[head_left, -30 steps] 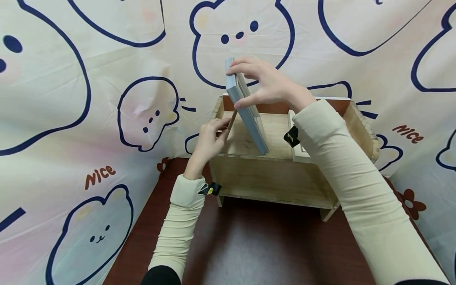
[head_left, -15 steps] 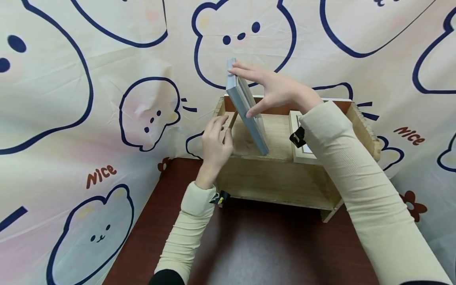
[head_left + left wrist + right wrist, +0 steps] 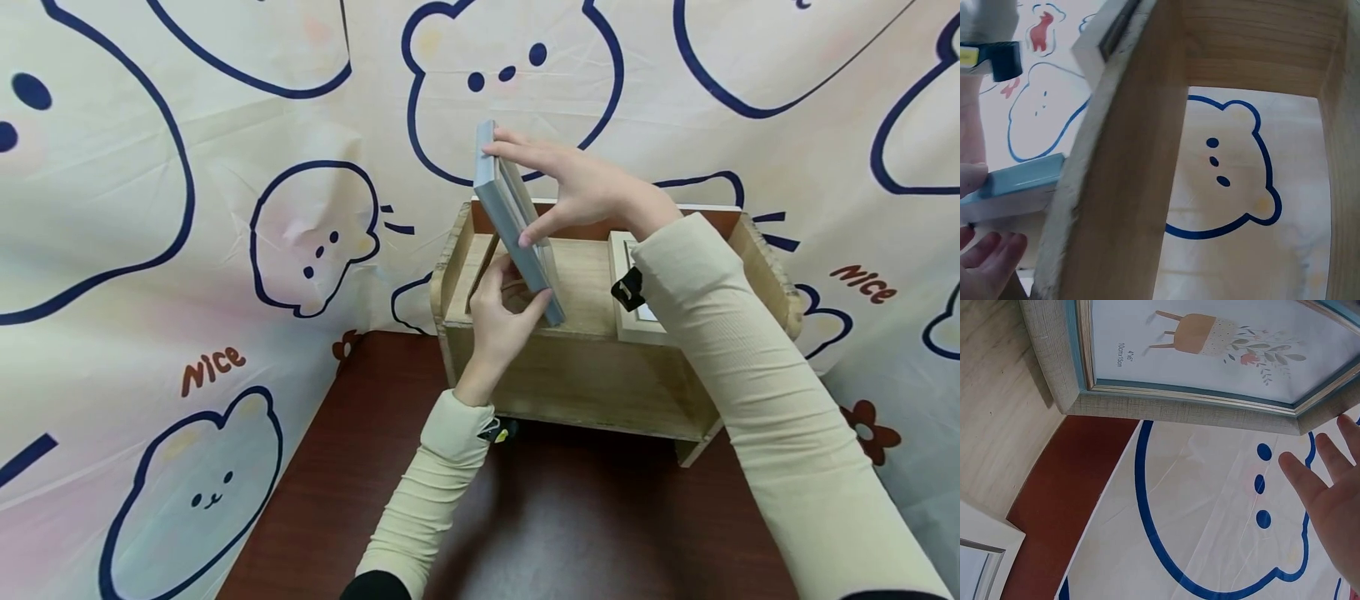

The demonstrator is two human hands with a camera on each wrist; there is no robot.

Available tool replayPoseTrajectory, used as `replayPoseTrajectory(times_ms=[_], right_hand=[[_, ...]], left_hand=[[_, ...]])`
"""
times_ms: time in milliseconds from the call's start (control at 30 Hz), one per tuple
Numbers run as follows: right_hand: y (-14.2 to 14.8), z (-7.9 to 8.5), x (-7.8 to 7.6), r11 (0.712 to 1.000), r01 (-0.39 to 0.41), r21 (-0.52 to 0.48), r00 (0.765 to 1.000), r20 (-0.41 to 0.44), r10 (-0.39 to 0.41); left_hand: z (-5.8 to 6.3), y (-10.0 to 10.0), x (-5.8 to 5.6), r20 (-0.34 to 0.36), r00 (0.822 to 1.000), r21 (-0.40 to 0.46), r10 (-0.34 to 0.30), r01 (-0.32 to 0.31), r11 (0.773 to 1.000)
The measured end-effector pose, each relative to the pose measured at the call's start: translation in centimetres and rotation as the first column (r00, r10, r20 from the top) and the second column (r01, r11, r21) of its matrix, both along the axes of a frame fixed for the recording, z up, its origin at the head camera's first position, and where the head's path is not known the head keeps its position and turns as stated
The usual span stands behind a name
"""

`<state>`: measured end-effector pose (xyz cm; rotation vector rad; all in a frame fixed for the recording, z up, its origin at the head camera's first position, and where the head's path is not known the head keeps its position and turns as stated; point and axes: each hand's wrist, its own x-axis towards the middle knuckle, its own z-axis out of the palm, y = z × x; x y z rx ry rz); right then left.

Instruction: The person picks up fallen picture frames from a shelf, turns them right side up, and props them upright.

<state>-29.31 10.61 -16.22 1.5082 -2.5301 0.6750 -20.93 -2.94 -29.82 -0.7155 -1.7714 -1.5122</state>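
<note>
A blue-grey picture frame (image 3: 517, 233) stands tilted on the wooden shelf unit (image 3: 592, 375), its brown back leg (image 3: 482, 271) swung out to the left. My right hand (image 3: 592, 185) holds it near the top, thumb on the near edge and fingertips at the upper end. In the right wrist view, straight fingers (image 3: 1329, 472) reach the corner of the frame, whose front shows a chair and flower print. My left hand (image 3: 498, 321) grips the lower part, thumb on the near edge and fingers behind. The left wrist view shows thumb and fingertips either side of its edge.
A white picture frame (image 3: 621, 292) lies on the right part of the shelf top, partly hidden by the right sleeve. The shelf's raised side walls (image 3: 767, 275) flank it. A dark red table (image 3: 600, 517) is below, and a printed cloth (image 3: 300, 108) hangs behind.
My left hand has left the back leg and moved right to the frame's lower part. My right thumb has slid down the near edge. The frame stays almost where it was.
</note>
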Motion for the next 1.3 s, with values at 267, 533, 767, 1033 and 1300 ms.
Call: replayPoseTrajectory(times_ms=[267, 533, 767, 1033, 1300], right_hand=[[-0.5, -0.1, 0.0, 1.0, 0.029, -0.008, 1.0, 0.002, -0.029], [-1.2, -0.1, 0.0, 0.996, 0.087, -0.005, 0.996, -0.022, -0.088], [-1.6, -0.4, -0.2, 0.994, 0.103, -0.03, 0.994, -0.042, -0.105], [-1.3, -0.1, -1.2, 0.983, 0.133, -0.129, 0.991, 0.04, -0.129], [-1.0, 0.8, -2.8, 0.952, 0.286, -0.108, 0.949, 0.171, -0.266]], left_hand=[[-0.1, 0.4, 0.0, 0.02, 0.999, 0.028, 0.028, -0.029, 0.999], [-0.1, -0.4, -0.4, 0.035, 0.999, 0.029, 0.022, -0.023, 0.999], [-0.1, -1.1, -0.7, 0.068, 0.998, 0.015, -0.004, 0.003, 1.0], [-1.7, -1.0, -2.8, 0.065, 0.998, 0.049, -0.013, 0.01, 0.999], [-2.5, -0.3, -3.5, 0.042, 0.999, 0.061, -0.03, 0.028, 0.998]])
